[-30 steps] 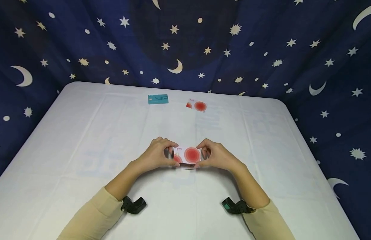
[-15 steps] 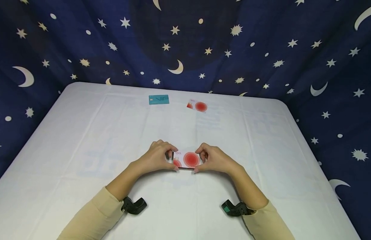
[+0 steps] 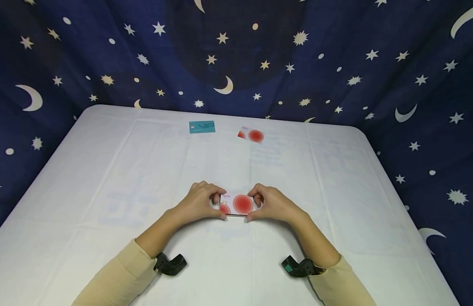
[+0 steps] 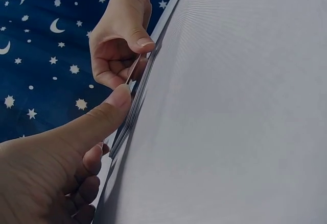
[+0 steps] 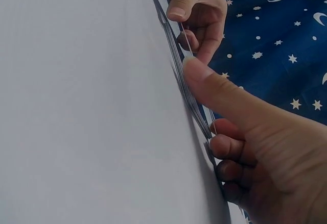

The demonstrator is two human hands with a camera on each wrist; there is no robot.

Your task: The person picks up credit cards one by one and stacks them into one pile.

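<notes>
A white card with a red circle (image 3: 242, 205) lies face up between my two hands near the middle of the table. My left hand (image 3: 198, 203) pinches its left end between thumb and fingers. At the right end, my right hand (image 3: 274, 203) does the same. Both wrist views show a thin stack of flat cards (image 4: 132, 119) on the cloth, right under the held card, which is slightly raised and tilted from it. The stack's top is mostly hidden. How many cards it has is too fine to tell.
Farther back lie a teal card marked VIP (image 3: 202, 127) and, to its right, a second white card with a red circle (image 3: 255, 136). A white cloth covers the table (image 3: 144, 161). Behind hangs a dark blue curtain (image 3: 240, 51) with stars and moons.
Both hands have lowered the card toward me and onto the stack. A dark strip seen below its near edge has narrowed to a thin line. The far cards stay put.
</notes>
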